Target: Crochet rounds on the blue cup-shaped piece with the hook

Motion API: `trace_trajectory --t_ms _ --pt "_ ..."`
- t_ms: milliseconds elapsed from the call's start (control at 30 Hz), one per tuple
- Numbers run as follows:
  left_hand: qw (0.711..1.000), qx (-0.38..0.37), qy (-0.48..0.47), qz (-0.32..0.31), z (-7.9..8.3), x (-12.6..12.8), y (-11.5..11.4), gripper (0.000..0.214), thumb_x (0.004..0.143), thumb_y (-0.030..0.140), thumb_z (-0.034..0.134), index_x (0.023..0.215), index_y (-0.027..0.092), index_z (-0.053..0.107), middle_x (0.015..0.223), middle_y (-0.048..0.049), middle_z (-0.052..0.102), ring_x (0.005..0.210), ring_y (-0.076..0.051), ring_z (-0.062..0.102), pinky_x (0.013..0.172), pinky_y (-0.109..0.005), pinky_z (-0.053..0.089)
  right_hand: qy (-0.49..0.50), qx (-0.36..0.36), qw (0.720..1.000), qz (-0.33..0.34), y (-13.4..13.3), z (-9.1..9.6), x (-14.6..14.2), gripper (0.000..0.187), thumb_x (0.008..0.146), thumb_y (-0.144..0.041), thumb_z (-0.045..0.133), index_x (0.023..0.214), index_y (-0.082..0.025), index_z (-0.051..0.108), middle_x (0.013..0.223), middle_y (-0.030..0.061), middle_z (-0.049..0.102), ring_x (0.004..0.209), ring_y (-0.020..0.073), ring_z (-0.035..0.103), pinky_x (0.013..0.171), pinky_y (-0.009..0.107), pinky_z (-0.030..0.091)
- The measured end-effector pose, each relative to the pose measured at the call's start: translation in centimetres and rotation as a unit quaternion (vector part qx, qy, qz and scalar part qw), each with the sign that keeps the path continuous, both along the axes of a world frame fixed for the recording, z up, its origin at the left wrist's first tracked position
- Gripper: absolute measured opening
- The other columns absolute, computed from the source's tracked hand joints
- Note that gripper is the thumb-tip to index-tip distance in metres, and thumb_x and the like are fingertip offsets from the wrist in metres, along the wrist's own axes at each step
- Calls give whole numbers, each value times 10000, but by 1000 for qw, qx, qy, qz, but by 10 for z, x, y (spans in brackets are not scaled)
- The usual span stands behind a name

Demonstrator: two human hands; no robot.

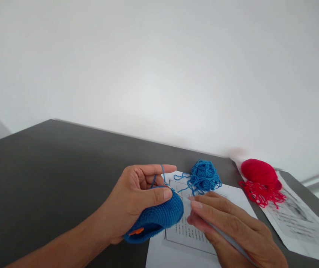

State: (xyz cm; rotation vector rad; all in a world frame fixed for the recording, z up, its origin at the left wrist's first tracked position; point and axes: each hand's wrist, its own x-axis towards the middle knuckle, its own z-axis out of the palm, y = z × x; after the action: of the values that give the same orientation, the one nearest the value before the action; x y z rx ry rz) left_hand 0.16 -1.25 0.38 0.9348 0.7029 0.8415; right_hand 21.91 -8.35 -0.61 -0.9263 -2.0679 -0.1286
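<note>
Left hand [133, 199] pinches blue crochet piece [159, 219] with strand over forefinger; right hand [229, 227] fingers close on hook [186, 201].

Your left hand [137, 197] pinches the blue crochet piece [159, 219], yarn strand [163, 173] looped over your forefinger. Your right hand [229, 227] grips a pale hook [187, 203] at its edge, above a printed sheet [182, 234].

We're at a plain craft corner, looks like a home or hobby workspace: a dark grey table [50, 167] pushed up against a bare white wall [159, 67]. Balls of blue yarn [204, 175] and red yarn [260, 175] sit on printed instruction sheets [232, 193], and there's a blue crocheted piece [156, 219] underway.
</note>
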Motion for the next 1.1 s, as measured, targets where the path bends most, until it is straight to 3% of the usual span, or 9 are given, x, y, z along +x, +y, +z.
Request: trace_trajectory --t_ms 367,633,1100 --pt "1000 -5 -15 -24 2 -2 4 488 669 207 942 1135 155 806 733 3 668 593 -73 570 538 -151 463 -2 -4 999 34 2 14 5 187 963 -151 685 1145 -150 730 1026 69 814 964 133 781 919 175 632" --pt "998 21 18 -54 2 -6 8 503 679 216 936 1165 183 808 730 11 671 589 -76 574 531 -149 447 3 -13 999 47 4 27 9 189 934 -160 718 1110 -176 787 961 76 833 893 186 811 787 199 675" --pt "995 31 47 -83 0 -9 10 484 700 224 923 1169 185 811 757 -12 710 605 -81 593 541 -148 438 -4 -36 998 50 2 21 20 223 928 -197 737 1147 -196 781 1000 53 832 890 171 811 845 217 674"
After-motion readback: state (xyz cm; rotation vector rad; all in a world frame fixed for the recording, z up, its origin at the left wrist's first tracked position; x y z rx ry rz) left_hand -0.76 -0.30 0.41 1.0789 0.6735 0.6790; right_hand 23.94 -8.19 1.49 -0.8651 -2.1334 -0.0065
